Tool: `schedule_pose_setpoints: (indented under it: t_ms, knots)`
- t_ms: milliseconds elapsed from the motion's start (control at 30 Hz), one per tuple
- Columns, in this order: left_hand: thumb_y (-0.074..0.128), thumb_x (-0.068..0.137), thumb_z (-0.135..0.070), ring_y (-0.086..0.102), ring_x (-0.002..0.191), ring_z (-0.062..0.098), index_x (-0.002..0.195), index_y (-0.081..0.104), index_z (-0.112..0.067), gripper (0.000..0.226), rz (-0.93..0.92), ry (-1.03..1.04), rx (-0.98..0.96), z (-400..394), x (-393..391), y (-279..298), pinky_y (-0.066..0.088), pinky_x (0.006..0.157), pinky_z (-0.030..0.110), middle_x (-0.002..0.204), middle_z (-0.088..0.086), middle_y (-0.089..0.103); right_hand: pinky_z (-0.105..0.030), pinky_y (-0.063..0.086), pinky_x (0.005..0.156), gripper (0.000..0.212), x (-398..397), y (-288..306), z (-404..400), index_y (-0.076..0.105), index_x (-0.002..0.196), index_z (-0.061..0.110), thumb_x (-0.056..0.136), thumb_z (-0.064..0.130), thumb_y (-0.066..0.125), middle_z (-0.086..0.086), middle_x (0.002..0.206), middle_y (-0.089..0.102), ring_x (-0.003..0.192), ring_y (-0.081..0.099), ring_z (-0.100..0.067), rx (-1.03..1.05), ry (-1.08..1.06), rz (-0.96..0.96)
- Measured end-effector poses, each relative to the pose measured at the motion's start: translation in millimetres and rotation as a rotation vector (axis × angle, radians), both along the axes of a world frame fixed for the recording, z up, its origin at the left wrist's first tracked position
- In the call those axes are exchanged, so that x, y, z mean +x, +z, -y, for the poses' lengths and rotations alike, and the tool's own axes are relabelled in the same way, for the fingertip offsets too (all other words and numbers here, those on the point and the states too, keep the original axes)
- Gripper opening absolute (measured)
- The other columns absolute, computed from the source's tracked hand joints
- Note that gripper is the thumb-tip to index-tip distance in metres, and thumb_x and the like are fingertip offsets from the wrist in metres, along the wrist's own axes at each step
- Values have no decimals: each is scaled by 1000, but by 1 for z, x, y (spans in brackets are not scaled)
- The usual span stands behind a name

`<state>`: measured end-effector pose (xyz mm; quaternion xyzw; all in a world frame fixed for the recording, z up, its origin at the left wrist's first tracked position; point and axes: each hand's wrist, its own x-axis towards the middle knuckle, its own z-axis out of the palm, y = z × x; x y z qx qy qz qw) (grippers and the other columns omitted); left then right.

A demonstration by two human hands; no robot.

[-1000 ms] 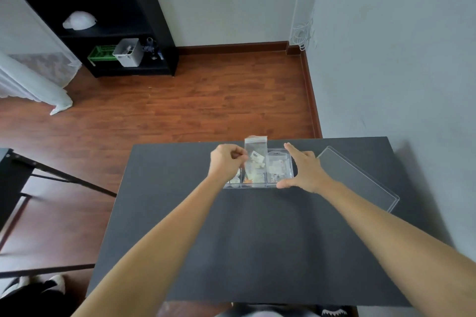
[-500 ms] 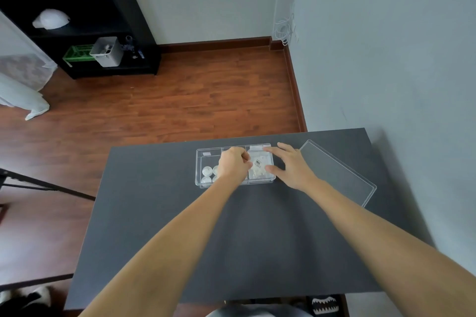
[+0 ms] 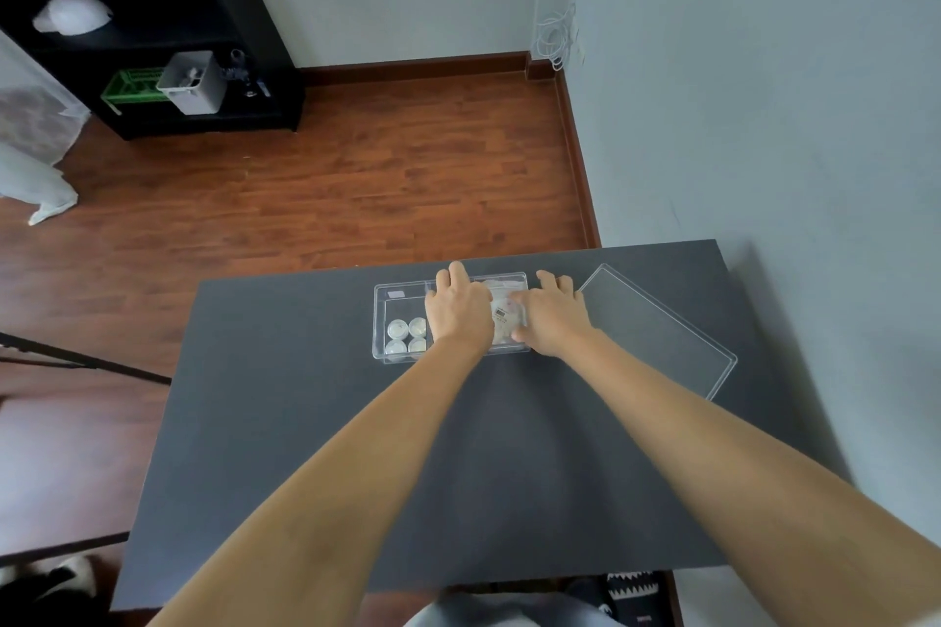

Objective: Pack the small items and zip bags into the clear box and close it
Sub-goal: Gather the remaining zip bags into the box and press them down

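Note:
A clear box stands open on the far middle of the dark table. Several small round white items lie in its left compartment. Zip bags with white labels lie in its right part. My left hand lies flat over the box's middle, fingers spread on the bags. My right hand presses down at the box's right end, its fingers on the bags and the rim. The clear lid lies flat on the table, to the right of the box and apart from it.
A grey wall runs close along the table's right side. Beyond the table's far edge is wooden floor, with a black shelf unit at the back left. A black stand juts in at the left.
The zip bag that my left hand held upright over the box now lies inside it. Both hands have flattened onto the bags. The camera has shifted, so the box sits further left in view.

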<state>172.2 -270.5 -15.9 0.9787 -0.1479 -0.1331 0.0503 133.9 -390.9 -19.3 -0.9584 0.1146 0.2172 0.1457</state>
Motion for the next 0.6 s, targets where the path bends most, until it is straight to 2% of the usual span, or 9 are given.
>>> schedule_pose_setpoints:
  t_ms: [233, 367, 500, 600]
  knots:
    - [66, 81, -15, 41, 117, 25, 107, 71, -27, 28, 3, 1, 32, 2, -2, -7, 38, 97, 34, 123, 5, 41, -47, 25, 112, 38, 1, -3, 3, 56, 129, 29, 92, 37, 57, -13, 149, 30, 137, 23, -39, 0, 37, -23]
    - [66, 86, -25, 42, 115, 24, 112, 70, -28, 26, 43, 4, -67, 0, -5, -6, 36, 97, 35, 119, 3, 44, -48, 26, 112, 36, -11, -1, 9, 59, 130, 28, 95, 33, 55, -13, 149, 37, 137, 27, -36, 152, -14, 125]
    - [63, 85, -23, 43, 111, 22, 112, 69, -29, 28, 93, 17, -209, 7, -6, 6, 37, 94, 35, 116, 0, 46, -42, 41, 103, 23, -29, 5, 25, 71, 112, 17, 95, 17, 55, -12, 124, 60, 117, 51, -34, 308, -190, 342]
    - [58, 85, -17, 44, 111, 22, 111, 69, -28, 30, 106, -10, -302, 21, -6, 17, 37, 93, 35, 116, -1, 48, -29, 44, 95, 19, -44, 10, 43, 71, 103, 10, 92, 8, 56, -12, 106, 68, 99, 62, -30, 352, -359, 472]
